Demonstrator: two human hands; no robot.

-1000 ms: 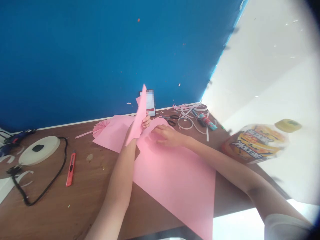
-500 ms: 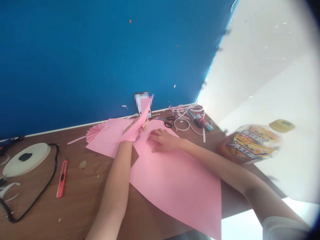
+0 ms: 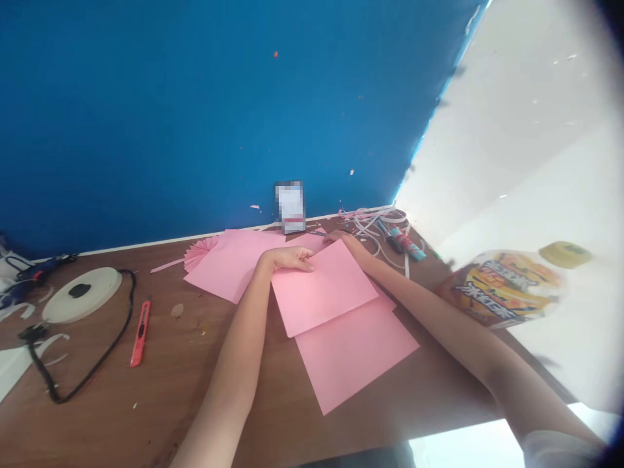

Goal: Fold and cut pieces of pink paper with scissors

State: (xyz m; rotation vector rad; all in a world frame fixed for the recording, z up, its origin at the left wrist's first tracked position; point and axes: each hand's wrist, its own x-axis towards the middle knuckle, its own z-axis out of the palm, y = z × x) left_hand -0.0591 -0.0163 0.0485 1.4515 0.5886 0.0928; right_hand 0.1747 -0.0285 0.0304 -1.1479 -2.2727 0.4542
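Observation:
My left hand [image 3: 291, 259] pinches the upper left edge of a pink paper sheet [image 3: 324, 289], its thumb on top. That sheet is tilted up over another pink sheet [image 3: 358, 354] lying on the table. Beyond its top corner, my right hand [image 3: 341, 239] is curled over the handles of the scissors [image 3: 319, 233]; only the blades show, pointing left, and part of the hand is hidden by the paper. To the left lie a further pink sheet [image 3: 234, 263] and a pleated pink paper fan [image 3: 199, 252].
A phone [image 3: 291, 208] leans on the blue wall. Paper strips [image 3: 370, 221] and a blue-red tube [image 3: 412, 244] lie at the back right, near a large yellow-capped bottle [image 3: 511, 286]. At left are a red box cutter [image 3: 140, 335], a white disc [image 3: 100, 296] and a black cable [image 3: 110, 348].
The raised pink paper has come down towards me and lies flatter, overlapping the lower sheet. My right hand has left the large sheet and moved back to the scissors. The view has shifted slightly.

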